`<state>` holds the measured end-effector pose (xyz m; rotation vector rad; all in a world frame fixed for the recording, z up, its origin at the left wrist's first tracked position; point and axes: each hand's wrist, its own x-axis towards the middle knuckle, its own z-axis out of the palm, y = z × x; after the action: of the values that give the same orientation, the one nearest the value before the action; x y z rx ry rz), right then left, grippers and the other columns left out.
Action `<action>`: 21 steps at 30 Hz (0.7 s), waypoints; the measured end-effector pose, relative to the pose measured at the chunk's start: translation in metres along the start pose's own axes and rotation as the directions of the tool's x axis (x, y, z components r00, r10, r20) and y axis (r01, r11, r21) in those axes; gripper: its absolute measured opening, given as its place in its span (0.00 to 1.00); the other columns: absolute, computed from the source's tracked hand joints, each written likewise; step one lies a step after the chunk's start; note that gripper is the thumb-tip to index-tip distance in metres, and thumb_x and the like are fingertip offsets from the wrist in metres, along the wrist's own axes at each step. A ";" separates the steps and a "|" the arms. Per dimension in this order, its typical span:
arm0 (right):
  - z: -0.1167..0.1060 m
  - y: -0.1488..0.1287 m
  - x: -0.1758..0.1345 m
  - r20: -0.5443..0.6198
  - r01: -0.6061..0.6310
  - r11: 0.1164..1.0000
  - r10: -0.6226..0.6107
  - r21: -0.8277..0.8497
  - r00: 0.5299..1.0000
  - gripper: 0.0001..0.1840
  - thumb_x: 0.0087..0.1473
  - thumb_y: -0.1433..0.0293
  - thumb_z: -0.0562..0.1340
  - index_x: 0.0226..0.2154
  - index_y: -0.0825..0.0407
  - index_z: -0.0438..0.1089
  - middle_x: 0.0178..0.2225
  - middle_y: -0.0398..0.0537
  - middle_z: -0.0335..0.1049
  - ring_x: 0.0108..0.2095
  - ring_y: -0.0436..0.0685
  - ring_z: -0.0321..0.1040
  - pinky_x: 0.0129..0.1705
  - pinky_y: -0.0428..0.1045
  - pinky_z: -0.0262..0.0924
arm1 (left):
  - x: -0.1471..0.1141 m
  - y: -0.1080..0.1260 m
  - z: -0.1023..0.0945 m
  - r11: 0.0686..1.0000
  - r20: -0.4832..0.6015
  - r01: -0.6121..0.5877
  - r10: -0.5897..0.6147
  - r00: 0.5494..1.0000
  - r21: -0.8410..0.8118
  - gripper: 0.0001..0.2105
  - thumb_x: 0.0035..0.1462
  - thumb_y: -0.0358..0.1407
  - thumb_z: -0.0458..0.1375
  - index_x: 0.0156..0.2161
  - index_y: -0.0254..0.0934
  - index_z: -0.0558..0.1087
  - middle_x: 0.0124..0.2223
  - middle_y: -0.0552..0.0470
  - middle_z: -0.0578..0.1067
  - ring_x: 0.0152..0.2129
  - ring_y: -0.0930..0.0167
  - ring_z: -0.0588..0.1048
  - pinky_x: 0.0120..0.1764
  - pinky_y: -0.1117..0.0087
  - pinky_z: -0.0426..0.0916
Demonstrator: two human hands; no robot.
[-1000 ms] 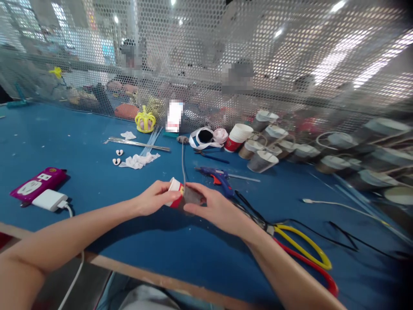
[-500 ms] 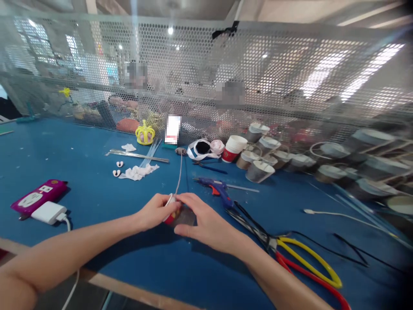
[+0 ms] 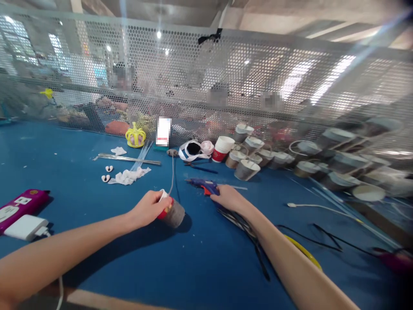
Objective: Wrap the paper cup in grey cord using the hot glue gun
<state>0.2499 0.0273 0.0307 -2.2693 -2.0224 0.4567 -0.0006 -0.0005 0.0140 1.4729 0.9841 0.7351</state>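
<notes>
My left hand [image 3: 148, 209] is closed round the rim end of a small paper cup [image 3: 176, 214], which lies tilted above the blue table. Grey cord or fabric covers the cup's lower part, while red and white print shows near my fingers. From its rim a thin grey cord [image 3: 172, 174] runs back to a small bundle of cord [image 3: 172, 153]. To the right, my right hand [image 3: 229, 199] grips the handle of a blue glue gun [image 3: 200, 184] with a red trigger. Its nozzle points left, and a clear glue stick [image 3: 240, 187] sticks out behind.
Scissors with a yellow handle [image 3: 303, 250] lie partly under my right forearm. Several covered cups [image 3: 247, 170] crowd the right back, beside a red-and-white cup [image 3: 222, 149]. Pliers [image 3: 201, 168], a yellow crown [image 3: 135, 135] and a purple power strip [image 3: 24, 209] lie around. A perforated screen [image 3: 187, 77] stands behind.
My right hand has let go of the cup and moved right onto the glue gun's handle. My left hand still holds the cup. The view has turned slightly right.
</notes>
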 end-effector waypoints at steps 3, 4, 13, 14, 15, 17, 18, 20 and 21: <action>0.005 -0.003 0.007 -0.012 -0.039 0.998 0.040 0.057 0.999 0.15 0.54 0.66 0.55 0.45 0.52 0.62 0.46 0.50 0.62 0.41 0.55 0.63 0.40 0.54 0.61 | 0.003 -0.001 -0.001 0.999 -0.004 -0.014 0.014 1.000 0.032 0.13 0.49 0.40 0.51 0.24 0.30 0.67 0.21 0.54 0.68 0.20 0.75 0.65 0.26 0.74 0.59; 0.005 -0.003 0.009 -0.027 -0.048 0.995 0.051 0.085 0.998 0.15 0.54 0.66 0.55 0.45 0.52 0.62 0.46 0.49 0.62 0.41 0.55 0.64 0.40 0.55 0.61 | 0.003 -0.001 -0.001 0.999 -0.005 -0.017 0.017 1.000 0.032 0.13 0.49 0.40 0.51 0.24 0.30 0.67 0.21 0.54 0.68 0.20 0.75 0.65 0.26 0.75 0.59; -0.012 -0.017 -0.023 -0.194 0.067 0.866 0.035 0.496 0.980 0.14 0.47 0.65 0.57 0.36 0.56 0.64 0.31 0.50 0.69 0.32 0.55 0.67 0.32 0.48 0.60 | 0.000 -0.003 -0.005 0.993 -0.049 0.038 -0.044 0.998 -0.110 0.13 0.48 0.40 0.51 0.24 0.29 0.67 0.22 0.54 0.69 0.19 0.77 0.65 0.25 0.77 0.59; -0.013 -0.022 -0.032 -0.167 0.083 0.840 0.010 0.537 0.986 0.13 0.47 0.62 0.56 0.31 0.55 0.65 0.26 0.48 0.69 0.27 0.53 0.66 0.28 0.47 0.59 | -0.002 -0.004 -0.005 0.994 -0.048 0.030 -0.035 0.998 -0.101 0.13 0.49 0.40 0.51 0.25 0.29 0.67 0.22 0.54 0.68 0.19 0.77 0.64 0.25 0.77 0.59; -0.013 -0.027 -0.041 -0.147 0.095 0.820 -0.013 0.565 0.989 0.14 0.47 0.59 0.56 0.26 0.55 0.64 0.22 0.46 0.67 0.23 0.52 0.64 0.25 0.46 0.58 | -0.003 -0.006 -0.006 0.996 -0.040 0.022 -0.026 0.999 -0.088 0.13 0.49 0.40 0.50 0.25 0.29 0.67 0.22 0.54 0.68 0.19 0.77 0.64 0.25 0.77 0.59; -0.010 -0.035 -0.058 -0.114 0.126 0.755 -0.068 0.643 0.991 0.14 0.44 0.59 0.58 0.22 0.54 0.64 0.19 0.44 0.65 0.20 0.50 0.61 0.23 0.45 0.57 | -0.005 -0.008 -0.008 0.998 -0.024 0.011 -0.012 1.000 -0.059 0.14 0.51 0.41 0.49 0.26 0.29 0.67 0.22 0.54 0.68 0.19 0.77 0.64 0.25 0.76 0.59; -0.009 -0.039 -0.065 -0.105 0.143 0.737 -0.097 0.661 0.990 0.13 0.43 0.59 0.59 0.24 0.54 0.65 0.19 0.43 0.65 0.20 0.49 0.61 0.23 0.45 0.56 | -0.005 -0.010 -0.008 0.999 -0.020 0.004 -0.005 1.000 -0.042 0.14 0.51 0.41 0.48 0.26 0.29 0.67 0.22 0.54 0.68 0.19 0.77 0.64 0.25 0.77 0.59; -0.005 -0.045 -0.077 -0.049 0.136 0.731 -0.139 0.668 0.989 0.14 0.44 0.59 0.58 0.29 0.54 0.66 0.19 0.43 0.65 0.19 0.49 0.60 0.22 0.45 0.57 | -0.005 -0.011 -0.010 1.000 -0.026 -0.012 0.012 1.000 -0.004 0.15 0.52 0.41 0.47 0.27 0.29 0.67 0.22 0.54 0.67 0.19 0.77 0.63 0.24 0.77 0.58; -0.004 -0.046 -0.082 -0.026 0.123 0.741 -0.142 0.660 0.990 0.15 0.44 0.59 0.58 0.30 0.53 0.67 0.18 0.42 0.64 0.18 0.49 0.59 0.20 0.45 0.57 | -0.004 -0.011 -0.011 1.000 -0.033 -0.021 0.021 0.999 0.018 0.15 0.53 0.41 0.47 0.26 0.30 0.67 0.22 0.54 0.66 0.19 0.77 0.62 0.24 0.77 0.58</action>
<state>0.1988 -0.0461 0.0597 -1.6711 -1.6345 1.0061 -0.0141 0.0006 0.0051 1.4922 1.0038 0.7698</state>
